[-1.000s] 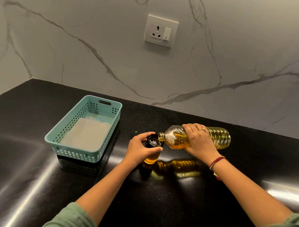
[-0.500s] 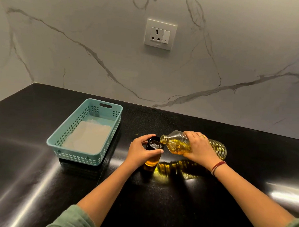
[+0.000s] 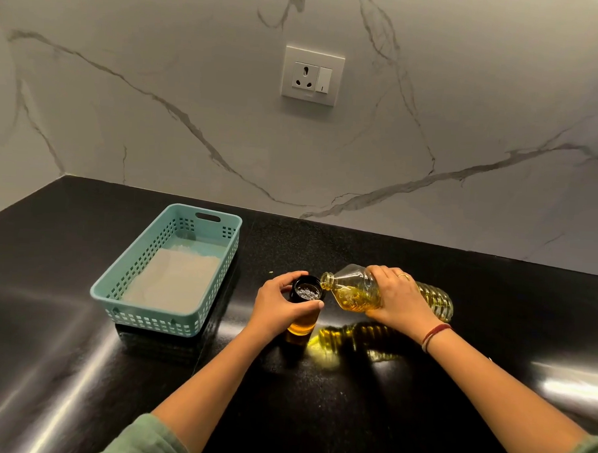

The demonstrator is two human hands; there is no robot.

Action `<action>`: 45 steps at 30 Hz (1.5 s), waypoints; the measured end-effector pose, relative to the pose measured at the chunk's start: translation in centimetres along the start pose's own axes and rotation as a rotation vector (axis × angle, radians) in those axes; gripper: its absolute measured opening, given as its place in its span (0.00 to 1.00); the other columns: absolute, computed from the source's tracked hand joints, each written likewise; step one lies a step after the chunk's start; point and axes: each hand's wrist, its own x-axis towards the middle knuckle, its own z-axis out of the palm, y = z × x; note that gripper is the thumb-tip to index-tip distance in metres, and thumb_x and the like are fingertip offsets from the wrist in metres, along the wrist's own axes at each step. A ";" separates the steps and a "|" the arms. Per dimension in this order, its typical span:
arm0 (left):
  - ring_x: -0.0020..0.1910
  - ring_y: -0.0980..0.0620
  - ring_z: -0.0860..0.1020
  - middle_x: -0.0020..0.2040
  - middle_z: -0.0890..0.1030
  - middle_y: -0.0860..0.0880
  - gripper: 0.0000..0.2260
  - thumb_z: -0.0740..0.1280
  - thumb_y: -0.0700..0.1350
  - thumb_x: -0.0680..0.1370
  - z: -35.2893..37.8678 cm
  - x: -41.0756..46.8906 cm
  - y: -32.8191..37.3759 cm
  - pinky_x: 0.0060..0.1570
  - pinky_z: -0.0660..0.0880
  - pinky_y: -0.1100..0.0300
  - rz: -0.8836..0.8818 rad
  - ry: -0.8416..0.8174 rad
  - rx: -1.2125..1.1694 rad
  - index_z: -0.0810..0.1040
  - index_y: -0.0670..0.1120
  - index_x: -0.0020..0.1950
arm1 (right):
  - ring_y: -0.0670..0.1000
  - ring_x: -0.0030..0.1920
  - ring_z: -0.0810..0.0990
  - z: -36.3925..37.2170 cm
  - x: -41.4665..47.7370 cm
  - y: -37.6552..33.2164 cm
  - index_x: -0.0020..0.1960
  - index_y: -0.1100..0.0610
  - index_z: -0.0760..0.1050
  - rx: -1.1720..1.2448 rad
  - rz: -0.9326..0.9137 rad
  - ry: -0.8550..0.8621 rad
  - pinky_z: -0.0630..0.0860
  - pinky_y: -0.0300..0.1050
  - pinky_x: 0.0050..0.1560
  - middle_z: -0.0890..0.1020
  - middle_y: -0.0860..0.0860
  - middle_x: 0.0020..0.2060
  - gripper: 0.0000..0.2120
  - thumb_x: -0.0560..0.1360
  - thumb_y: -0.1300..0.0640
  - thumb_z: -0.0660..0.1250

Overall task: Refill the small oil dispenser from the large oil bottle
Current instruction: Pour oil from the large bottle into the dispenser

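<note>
Far left on the black worktop (image 3: 47,318) stands a teal basket (image 3: 149,321) with a pale liner (image 3: 172,279) on its floor. It sits well apart from the pour, which I judge is the reason for its place: out of reach of drips.

To its right, the left grip (image 3: 280,307) wraps the small oil dispenser (image 3: 300,325) near the top. Thumb and fingers are curled round the dark collar, and the amber glass shows below them. The dispenser stands upright on the worktop with its mouth uncovered. I read that hold as a brace, so that the little vessel does not tip or skid if the bigger one nudges it.

Next comes the large oil bottle (image 3: 353,293), lying almost level above the worktop. Its uncapped mouth points left and sits just beside the dispenser's rim. Oil pools in the lower shoulder. I cannot make out a stream between the two mouths, so whether oil is passing right now I cannot tell.

The right grip (image 3: 400,299) clasps the bottle from above at mid-body, fingers curled over the far side. I judge that this hold, close to the bottle's middle, lets a small turn of the wrist set the flow. The dispenser looks only part full, so my guess is that the refill is mid-way.
</note>
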 end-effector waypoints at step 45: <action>0.60 0.57 0.73 0.61 0.76 0.56 0.35 0.82 0.48 0.62 -0.5 -0.3 -0.2 0.53 0.68 0.70 -0.034 -0.083 0.057 0.71 0.53 0.67 | 0.52 0.58 0.78 -2.5 -2.5 6.1 0.65 0.56 0.70 1.036 0.599 0.488 0.74 0.58 0.62 0.80 0.53 0.57 0.31 0.65 0.57 0.78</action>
